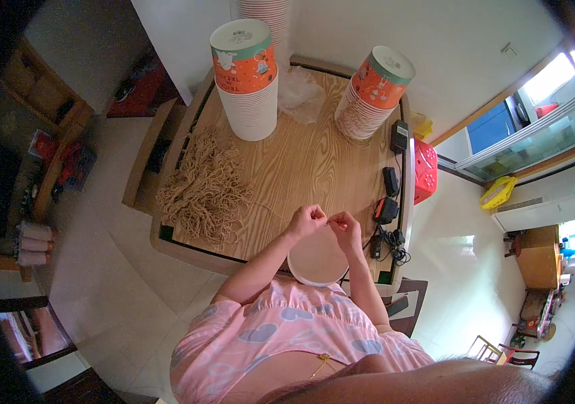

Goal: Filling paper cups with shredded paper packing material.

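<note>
A pale paper bucket point(318, 260) rests mouth up against my front at the table's near edge. My left hand point(308, 219) and my right hand point(346, 232) meet at its far rim, fingertips pinched and almost touching. A thin strand of tan twine point(268, 209) runs from a loose heap of twine point(205, 185) on the left to my left hand, which is closed on it. What the right fingertips pinch is too small to make out.
Two upside-down stacks of paper buckets, a tall one point(250, 101) and a shorter one point(368, 101), stand at the back. Between them lies a clear plastic bag point(299, 94). Black adapters point(386, 210) and tangled cables point(395, 250) line the right edge. A red stool point(425, 172) stands beyond it.
</note>
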Demonstrator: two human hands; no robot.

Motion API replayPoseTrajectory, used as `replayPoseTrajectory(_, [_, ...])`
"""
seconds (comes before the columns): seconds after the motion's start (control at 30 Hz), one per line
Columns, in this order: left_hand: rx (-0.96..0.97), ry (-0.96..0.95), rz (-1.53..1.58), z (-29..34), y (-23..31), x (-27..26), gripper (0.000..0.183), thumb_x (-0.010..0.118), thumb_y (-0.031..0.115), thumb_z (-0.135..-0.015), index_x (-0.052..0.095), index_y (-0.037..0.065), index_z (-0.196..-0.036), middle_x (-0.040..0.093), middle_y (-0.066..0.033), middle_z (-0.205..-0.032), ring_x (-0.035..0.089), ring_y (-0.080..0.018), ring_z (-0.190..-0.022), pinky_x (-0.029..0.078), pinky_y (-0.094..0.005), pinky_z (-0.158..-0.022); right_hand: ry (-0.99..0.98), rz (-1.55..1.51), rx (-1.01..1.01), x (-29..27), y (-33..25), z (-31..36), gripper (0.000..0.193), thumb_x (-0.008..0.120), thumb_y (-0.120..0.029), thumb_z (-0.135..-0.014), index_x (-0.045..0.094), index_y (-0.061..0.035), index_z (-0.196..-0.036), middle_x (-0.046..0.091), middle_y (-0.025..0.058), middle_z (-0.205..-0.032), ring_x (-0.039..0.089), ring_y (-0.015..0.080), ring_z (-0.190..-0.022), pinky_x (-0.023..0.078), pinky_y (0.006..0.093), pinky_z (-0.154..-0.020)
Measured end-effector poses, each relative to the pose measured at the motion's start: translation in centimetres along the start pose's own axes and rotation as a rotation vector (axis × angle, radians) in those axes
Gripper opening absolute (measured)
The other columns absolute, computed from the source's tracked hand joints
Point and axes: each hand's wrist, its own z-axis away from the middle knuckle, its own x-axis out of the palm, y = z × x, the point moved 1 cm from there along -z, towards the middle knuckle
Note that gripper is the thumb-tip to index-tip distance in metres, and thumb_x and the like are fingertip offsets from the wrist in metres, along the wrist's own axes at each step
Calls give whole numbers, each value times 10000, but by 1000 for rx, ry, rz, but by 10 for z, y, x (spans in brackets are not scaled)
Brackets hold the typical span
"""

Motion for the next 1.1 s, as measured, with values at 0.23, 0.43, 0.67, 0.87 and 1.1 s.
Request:
replayPoseTrajectory(0.23, [-35, 6, 21, -5, -7, 1, 76, 635, 86, -732, 593, 25, -750, 609, -17, -689, 561, -82, -626, 461, -236, -577, 3, 47, -47, 1, -3, 2, 59, 581, 18, -751, 576, -18, -797, 585, 13, -734, 527, 75, -692, 420, 201, -640])
replayPoseTrajectory(0.43, [18, 53, 90, -11, -21, 4, 79, 645, 85, -732, 605, 19, -743, 621, -32, -702, 577, -92, -645, 479, -237, -595, 2, 95, -78, 1, -12, 4, 49, 588, 10, -750, 584, -12, -793, 598, 22, -731, 529, 78, -682, 426, 211, -637])
replayPoseTrajectory(0.67, [-77, 9, 84, -10, -23, 1, 108, 646, 87, -729, 645, -1, -791, 643, -60, -715, 593, -99, -656, 481, -238, -607, 14, 100, -55, 1, -18, 5, 40, 599, -6, -747, 583, -6, -783, 600, 26, -717, 533, 82, -668, 435, 222, -637])
replayPoseTrajectory(0.87, [-70, -98, 70, -1, -2, -1, 109, 621, 69, -763, 654, 9, -847, 644, -49, -766, 589, -96, -692, 478, -232, -648, 54, 135, -31, -1, -7, 2, 48, 613, -30, -746, 584, -12, -780, 602, 27, -712, 538, 86, -667, 439, 227, -638])
replayPoseTrajectory(1.1, [-55, -77, -5, -3, -8, -2, 108, 615, 88, -772, 655, 16, -841, 645, -32, -760, 584, -88, -688, 472, -225, -650, 88, 110, -18, 1, -18, 3, 84, 634, -66, -734, 580, -3, -748, 601, 61, -669, 522, 102, -612, 438, 251, -576])
